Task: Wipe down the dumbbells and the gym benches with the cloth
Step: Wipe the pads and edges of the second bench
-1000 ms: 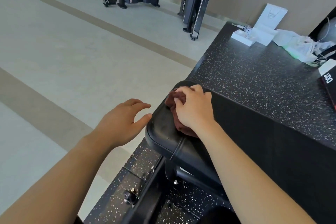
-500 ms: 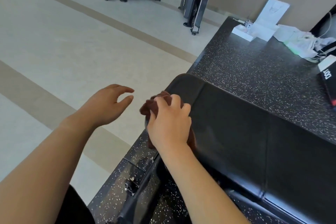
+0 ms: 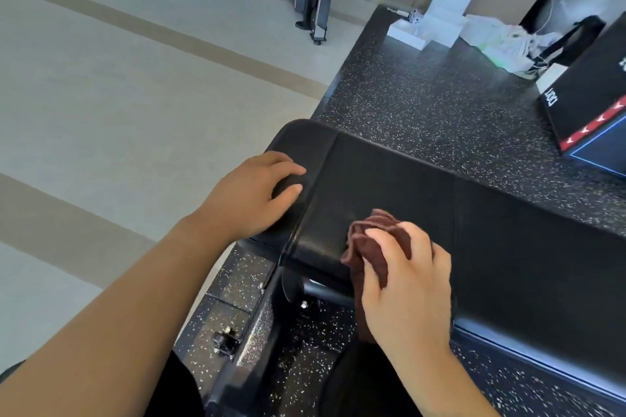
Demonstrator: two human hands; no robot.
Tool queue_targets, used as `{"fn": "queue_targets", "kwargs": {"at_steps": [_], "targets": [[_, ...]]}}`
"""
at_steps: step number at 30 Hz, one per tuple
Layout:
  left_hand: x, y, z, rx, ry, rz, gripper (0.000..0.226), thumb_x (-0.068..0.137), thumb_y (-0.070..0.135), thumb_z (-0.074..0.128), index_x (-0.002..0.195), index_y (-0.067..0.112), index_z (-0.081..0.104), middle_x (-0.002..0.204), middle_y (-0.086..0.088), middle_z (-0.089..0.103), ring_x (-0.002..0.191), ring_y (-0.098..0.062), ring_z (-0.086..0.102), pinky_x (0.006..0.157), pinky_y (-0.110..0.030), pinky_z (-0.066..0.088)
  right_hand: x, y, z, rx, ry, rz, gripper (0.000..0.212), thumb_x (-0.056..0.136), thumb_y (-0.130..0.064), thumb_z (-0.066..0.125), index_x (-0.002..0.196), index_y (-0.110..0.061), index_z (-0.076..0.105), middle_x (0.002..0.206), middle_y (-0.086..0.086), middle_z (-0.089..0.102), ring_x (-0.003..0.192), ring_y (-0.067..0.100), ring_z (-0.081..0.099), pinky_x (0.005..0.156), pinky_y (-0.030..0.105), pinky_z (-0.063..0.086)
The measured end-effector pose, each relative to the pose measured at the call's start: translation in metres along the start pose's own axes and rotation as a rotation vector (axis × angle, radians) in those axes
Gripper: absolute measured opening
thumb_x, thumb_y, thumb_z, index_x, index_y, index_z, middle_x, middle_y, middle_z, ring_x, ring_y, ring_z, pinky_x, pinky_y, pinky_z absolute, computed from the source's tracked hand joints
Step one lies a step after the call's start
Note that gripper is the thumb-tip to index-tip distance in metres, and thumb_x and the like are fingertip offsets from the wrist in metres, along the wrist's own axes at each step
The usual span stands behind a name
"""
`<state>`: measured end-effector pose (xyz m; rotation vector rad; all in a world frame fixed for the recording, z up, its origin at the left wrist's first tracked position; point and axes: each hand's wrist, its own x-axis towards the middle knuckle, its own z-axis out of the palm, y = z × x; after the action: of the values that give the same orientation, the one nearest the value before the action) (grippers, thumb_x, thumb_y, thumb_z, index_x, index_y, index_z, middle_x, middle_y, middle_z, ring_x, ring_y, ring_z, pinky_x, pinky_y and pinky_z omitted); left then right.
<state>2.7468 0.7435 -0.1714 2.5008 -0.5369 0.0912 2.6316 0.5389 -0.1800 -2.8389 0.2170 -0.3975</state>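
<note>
1. The person stands over a black padded gym bench (image 3: pixel 389 186), working at its end, and this looks like the bench-wiping part of the job.
2. The right hand (image 3: pixel 406 284) is closed loosely around a bunched dark-brown cloth (image 3: pixel 376 234), fingers curled over the top and pressing it onto the near edge of the long pad; part of the cloth hangs down over that edge.
3. The left hand (image 3: pixel 252 195) lies flat and open on the short end pad (image 3: pixel 301 142), fingers slightly spread and gripping nothing; I judge it to be steadying the bench.
4. Progress is hard to read: the black upholstery shows no clear streaks or dust, so I cannot tell which parts are already clean. With the cloth at the near edge by the seam between the two pads, I would guess most of the long pad stretching off to the right is still to be covered.
5. No dumbbells show anywhere in view, so whether they have been wiped cannot be judged. Only this one bench is visible too.
6. Around it lie the speckled rubber floor (image 3: pixel 440 95), a black box (image 3: pixel 596 101) on that floor and white packaging (image 3: pixel 437 20) by the wall, none of which belong to the job.
</note>
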Motion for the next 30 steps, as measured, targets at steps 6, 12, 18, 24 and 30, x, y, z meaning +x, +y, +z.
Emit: {"fn": "queue_targets", "kwargs": {"at_steps": [6, 12, 18, 24, 30], "targets": [[0.003, 0.003, 0.006, 0.025, -0.047, 0.016, 0.031, 0.089, 0.03, 0.054, 0.119, 0.024, 0.061, 0.123, 0.004, 0.056, 0.113, -0.016, 0.053, 0.096, -0.035, 0.043, 0.056, -0.026, 0.006, 0.061, -0.16, 0.072, 0.03, 0.091, -0.036, 0.051, 0.12, -0.038, 0.052, 0.136, -0.006, 0.035, 0.115, 0.028, 0.032, 0.091, 0.045, 0.045], [0.0, 0.007, 0.012, 0.042, -0.026, 0.019, 0.03, 0.089, 0.031, 0.054, 0.117, 0.025, 0.061, 0.119, 0.006, 0.057, 0.109, -0.016, 0.054, 0.092, -0.034, 0.044, 0.028, -0.016, -0.005, 0.064, -0.132, -0.1, 0.029, 0.088, -0.032, 0.055, 0.115, -0.04, 0.054, 0.132, -0.009, 0.039, 0.11, 0.024, 0.036, 0.088, 0.042, 0.047], [-0.003, 0.01, 0.015, 0.09, -0.042, 0.037, 0.044, 0.084, 0.042, 0.043, 0.12, 0.024, 0.06, 0.123, 0.004, 0.056, 0.111, -0.018, 0.053, 0.095, -0.036, 0.043, 0.051, -0.018, 0.004, 0.109, -0.171, -0.041, 0.029, 0.091, -0.035, 0.052, 0.119, -0.041, 0.052, 0.131, -0.009, 0.037, 0.112, 0.024, 0.032, 0.093, 0.041, 0.042], [-0.004, 0.007, 0.018, 0.077, 0.014, 0.011, 0.048, 0.086, 0.04, 0.042, 0.126, 0.018, 0.057, 0.133, -0.005, 0.052, 0.124, -0.022, 0.046, 0.104, -0.035, 0.035, 0.068, -0.021, 0.006, 0.226, -0.171, -0.026, 0.036, 0.089, -0.046, 0.051, 0.125, -0.045, 0.049, 0.14, -0.013, 0.034, 0.124, 0.024, 0.029, 0.099, 0.047, 0.04], [0.002, -0.002, 0.021, 0.064, 0.007, 0.029, 0.046, 0.087, 0.042, 0.042, 0.124, 0.02, 0.059, 0.133, -0.003, 0.053, 0.124, -0.023, 0.048, 0.103, -0.043, 0.038, 0.048, -0.016, 0.009, 0.119, -0.138, -0.037, 0.057, 0.077, -0.061, 0.056, 0.13, -0.046, 0.043, 0.143, -0.015, 0.032, 0.131, 0.023, 0.027, 0.104, 0.043, 0.037]]}}
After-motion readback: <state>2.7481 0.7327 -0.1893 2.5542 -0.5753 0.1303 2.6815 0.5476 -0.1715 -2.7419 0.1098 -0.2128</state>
